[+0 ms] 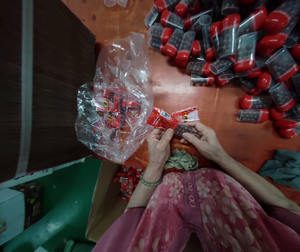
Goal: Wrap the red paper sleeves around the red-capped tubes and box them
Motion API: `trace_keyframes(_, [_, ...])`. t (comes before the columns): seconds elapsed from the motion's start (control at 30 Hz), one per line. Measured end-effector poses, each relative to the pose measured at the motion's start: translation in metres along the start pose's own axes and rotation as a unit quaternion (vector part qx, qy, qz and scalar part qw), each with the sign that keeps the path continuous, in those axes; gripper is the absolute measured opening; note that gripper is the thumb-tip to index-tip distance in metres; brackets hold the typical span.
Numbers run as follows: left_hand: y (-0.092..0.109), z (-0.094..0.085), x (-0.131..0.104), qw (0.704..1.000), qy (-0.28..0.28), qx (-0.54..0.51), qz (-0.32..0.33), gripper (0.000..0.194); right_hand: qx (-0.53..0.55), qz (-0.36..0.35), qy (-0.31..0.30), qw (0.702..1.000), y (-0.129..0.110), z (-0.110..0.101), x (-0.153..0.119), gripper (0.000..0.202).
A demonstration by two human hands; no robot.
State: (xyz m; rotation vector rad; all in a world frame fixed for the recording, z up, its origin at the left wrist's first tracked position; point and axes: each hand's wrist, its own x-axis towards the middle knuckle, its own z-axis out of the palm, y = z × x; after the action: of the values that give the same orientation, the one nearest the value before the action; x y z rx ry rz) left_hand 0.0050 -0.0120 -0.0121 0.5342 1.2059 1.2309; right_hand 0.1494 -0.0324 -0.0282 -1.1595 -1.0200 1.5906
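One red wrapper [162, 118] is pinched in the left hand [158, 146]; the right hand's [205, 140] thumb and fingers pinch the beaded tube [183, 129] meeting it. Light pressure, both kept in line, should limit creasing. Just beyond, another wrapper [192, 114] lies flat on the surface [176, 85]; farther right, tubes [229, 36] lie heaped.

Desk [218, 133]: reddish-brown surface, wood-like, dark spots near its far edge; a pale glare noted at mid-surface. Floor [68, 189]: green, smooth, with a light reflection, visible at lower left, below desk level. Dark stack [58, 70]: tall, at left, fine parallel lines along its side, one pale strap [27, 84] running down it. White box [10, 210]: on the left side beneath the stack, blurred. Open carton [100, 203]: brown, beside the desk's near edge.
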Motion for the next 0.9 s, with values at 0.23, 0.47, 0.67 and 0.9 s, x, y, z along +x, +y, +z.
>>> trace_keyframes(0.23, [-0.004, 0.006, 0.0, 1.0, -0.014, 0.012, 0.001, 0.035, 0.005, 0.001, -0.005, 1.0, 0.001, 0.001, 0.001, 0.035])
trace_keyframes(0.47, [-0.001, 0.013, -0.002, 0.998, -0.059, 0.015, 0.009, 0.039, 0.083, 0.027, -0.048, 0.995, -0.003, 0.001, 0.007, 0.038])
trace_keyframes(0.67, [-0.005, 0.022, -0.008, 0.993, -0.105, -0.004, -0.057, 0.045, 0.127, 0.036, -0.062, 0.989, -0.002, -0.002, 0.008, 0.041])
trace_keyframes(0.9, [-0.003, 0.018, -0.015, 0.991, -0.119, 0.0, -0.067, 0.051, 0.12, 0.028, -0.091, 0.988, -0.008, -0.013, 0.011, 0.039])
